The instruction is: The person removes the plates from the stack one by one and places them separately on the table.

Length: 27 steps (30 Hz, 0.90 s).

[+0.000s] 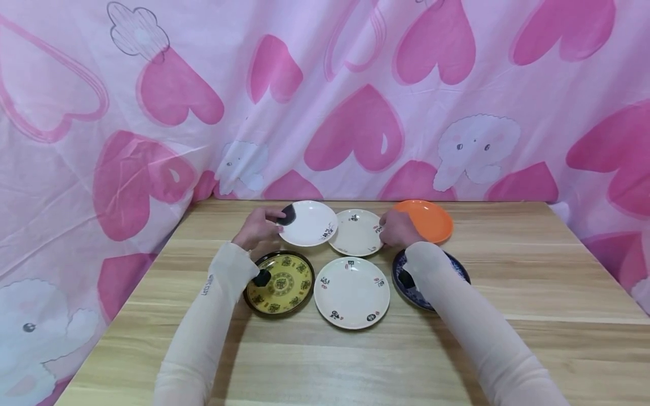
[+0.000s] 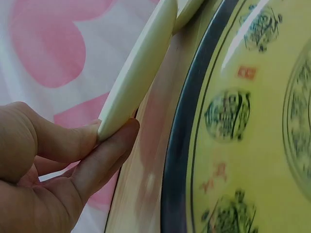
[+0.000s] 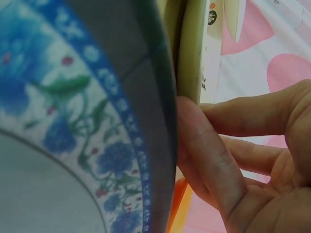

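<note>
My left hand [image 1: 255, 227] pinches the left rim of a white plate [image 1: 311, 221] with a black patch, thumb and fingers on opposite faces. In the left wrist view this plate [image 2: 141, 73] is tilted and seems raised off the table. Its right side overlaps a cream plate [image 1: 355, 241] with small dark characters. My right hand [image 1: 399, 228] pinches that cream plate's right rim; the right wrist view shows the rim [image 3: 192, 58] between thumb and fingers. Below my left wrist lies a yellow plate [image 1: 281, 283] with a dark rim. A blue-patterned plate [image 1: 459, 266] is partly hidden under my right forearm.
An orange plate [image 1: 431, 220] lies at the back right, partly behind my right hand. Another cream plate [image 1: 352, 293] with characters sits front centre, between the yellow and blue ones. The wooden table [image 1: 325, 366] ends at a pink heart-patterned curtain [image 1: 350, 129] behind and at the sides.
</note>
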Tool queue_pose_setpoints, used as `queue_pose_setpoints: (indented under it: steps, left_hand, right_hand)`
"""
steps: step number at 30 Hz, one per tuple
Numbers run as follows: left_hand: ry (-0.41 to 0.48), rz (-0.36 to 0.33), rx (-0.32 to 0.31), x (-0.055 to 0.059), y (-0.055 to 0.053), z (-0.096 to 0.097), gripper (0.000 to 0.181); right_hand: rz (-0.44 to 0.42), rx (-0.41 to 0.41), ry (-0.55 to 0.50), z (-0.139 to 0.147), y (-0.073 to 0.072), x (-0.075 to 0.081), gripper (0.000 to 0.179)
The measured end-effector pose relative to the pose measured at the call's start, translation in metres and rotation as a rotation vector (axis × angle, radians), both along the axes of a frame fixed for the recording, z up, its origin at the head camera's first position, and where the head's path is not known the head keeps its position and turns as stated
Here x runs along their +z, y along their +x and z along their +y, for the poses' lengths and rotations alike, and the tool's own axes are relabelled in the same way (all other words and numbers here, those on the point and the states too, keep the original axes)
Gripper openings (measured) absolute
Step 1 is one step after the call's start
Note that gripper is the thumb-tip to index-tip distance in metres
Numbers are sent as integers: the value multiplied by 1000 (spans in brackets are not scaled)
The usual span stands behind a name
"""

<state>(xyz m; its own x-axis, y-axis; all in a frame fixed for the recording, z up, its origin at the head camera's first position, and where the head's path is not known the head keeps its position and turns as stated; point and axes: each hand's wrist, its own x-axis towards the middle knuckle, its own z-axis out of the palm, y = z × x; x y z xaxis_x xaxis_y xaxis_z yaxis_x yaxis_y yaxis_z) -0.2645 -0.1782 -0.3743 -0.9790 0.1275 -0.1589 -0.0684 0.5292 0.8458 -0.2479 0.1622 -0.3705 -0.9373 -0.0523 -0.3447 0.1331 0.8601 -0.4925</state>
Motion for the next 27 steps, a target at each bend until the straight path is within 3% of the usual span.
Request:
queue_pose_setpoints:
  steps: [10, 16, 23, 27]
  left_hand:
    - [-28, 16, 2, -2, 3, -24, 50]
    - [-3, -2, -1, -4, 3, -30, 49]
    - [-67, -36, -100, -4, 2, -36, 50]
    - [-50, -51, -137, -2, 2, -39, 55]
  right_hand:
    - [10, 6, 5, -1, 3, 1, 51]
    - [3, 1, 12, -1, 2, 1, 50]
    - [7, -7, 7, -1, 4, 2, 50]
    - [-11, -26, -17, -1, 4, 2, 51]
